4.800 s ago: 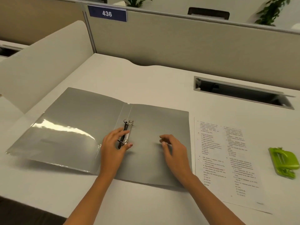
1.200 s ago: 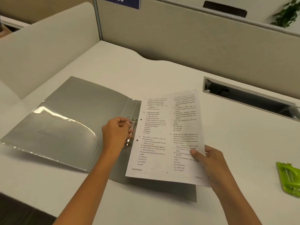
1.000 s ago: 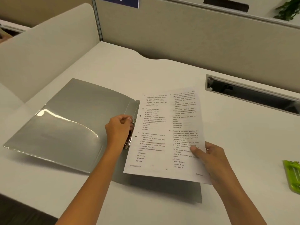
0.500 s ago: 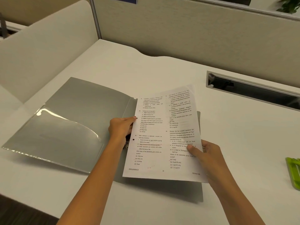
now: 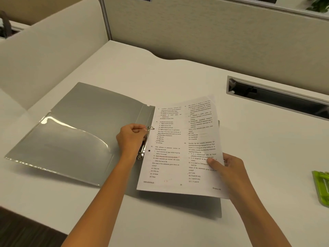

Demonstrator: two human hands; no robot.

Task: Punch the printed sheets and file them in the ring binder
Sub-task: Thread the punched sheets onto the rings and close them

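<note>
Since the earliest frame the printed sheets (image 5: 183, 148) have come off the worktop (image 5: 178, 72) at the right of the binder and now hang over its right cover, and in the last half second the upper punch hole has slipped onto the upper ring (image 5: 151, 128). Right hand (image 5: 229, 168) is pinched shut on the sheets' right edge, thumb on top, at about 4 o'clock from the page centre. Left hand (image 5: 130, 138) is curled closed around the ring mechanism (image 5: 142, 150) at the spine, at about 9 o'clock from the page. Ring binder (image 5: 85, 132) lies open and flat, spine running roughly 12 to 6 with a slight lean to 1. Sheets' long axis runs nearly parallel to that spine, punched margin touching it. Lower hole (image 5: 149, 150) is not yet threaded; it sits just beside the mechanism, toward 3 o'clock of it (lower ring itself hidden by hand and paper). Judgement: next move is a small shift of the lower margin toward 9 o'clock, and the left hand is nearer to guide it. Green hole punch (image 5: 321, 186) sits well apart at far 3 o'clock, partly cut off.
</note>
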